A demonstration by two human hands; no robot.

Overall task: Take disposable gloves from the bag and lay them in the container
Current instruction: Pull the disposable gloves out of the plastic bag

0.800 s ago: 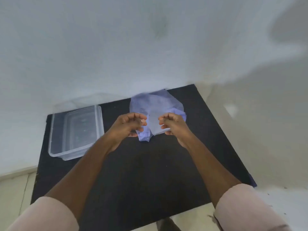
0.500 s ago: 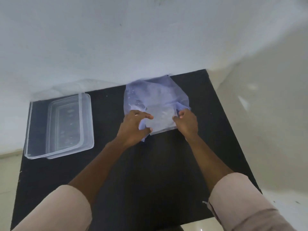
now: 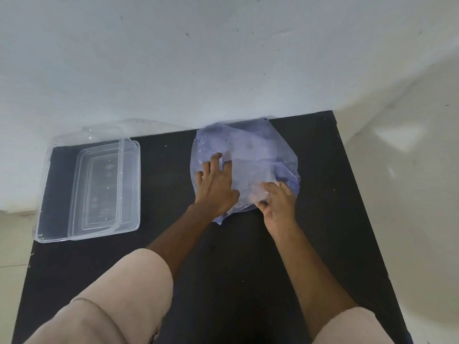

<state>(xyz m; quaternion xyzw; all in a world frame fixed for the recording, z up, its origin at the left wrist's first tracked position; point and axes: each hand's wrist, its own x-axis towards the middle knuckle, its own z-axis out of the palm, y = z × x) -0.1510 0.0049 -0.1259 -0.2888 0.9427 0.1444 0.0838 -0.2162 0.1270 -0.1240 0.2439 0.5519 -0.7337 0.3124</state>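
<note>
Black surface [image 3: 223, 269] pushed up against a white wall [image 3: 173, 58]. Crinkly see-through bag [image 3: 250, 150] with a blue tint, lying flat at the back of the surface, touching the wall. Pale, soft gloves [image 3: 250, 184] showing faintly through the plastic, hard to tell apart. Darker blue fold at the bag's right edge.

Left hand [image 3: 216, 187] flat on the left part of the bag, palm down, fingers [image 3: 214, 161] spread wide and pressing on the plastic. Holding nothing. Right hand [image 3: 278, 204] at the near right corner of the bag, fingers [image 3: 267, 191] bent and close together around the plastic there. Blurry at the tips, so cannot tell for sure if pinching the bag or a glove inside. Both bare forearms reaching forward out of short light sleeves [image 3: 119, 294].

Clear container [image 3: 131, 184] far off to the left on the same surface, well apart from the bag. Clear lid [image 3: 57, 155] under or behind it, sticking out on the left and at the back, leaning near the wall. Nothing but clear plastic showing inside the container.
</note>
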